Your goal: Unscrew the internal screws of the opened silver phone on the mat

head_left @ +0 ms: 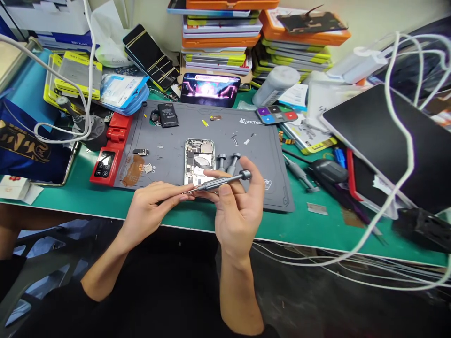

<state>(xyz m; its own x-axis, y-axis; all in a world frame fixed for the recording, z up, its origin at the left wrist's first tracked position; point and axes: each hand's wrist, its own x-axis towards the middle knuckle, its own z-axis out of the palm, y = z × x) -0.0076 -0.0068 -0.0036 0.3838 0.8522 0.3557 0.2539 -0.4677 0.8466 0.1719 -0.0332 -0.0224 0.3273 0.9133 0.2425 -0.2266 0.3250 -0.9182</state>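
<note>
Gripping right hand (236,206): half-curled around a screwdriver (215,183).
Left hand (151,204): nearly closed at the screwdriver's tip; hold unclear.
Phone (199,159): opened up.

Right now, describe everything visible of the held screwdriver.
The screwdriver is grey, metallic-looking, with a stepped handle, thin shaft and wider round cap. It tilts slightly, cap higher, crossing the near end of the opened phone in view. The right hand holds its handle; the left hand is at its tip, contact unclear.
</note>
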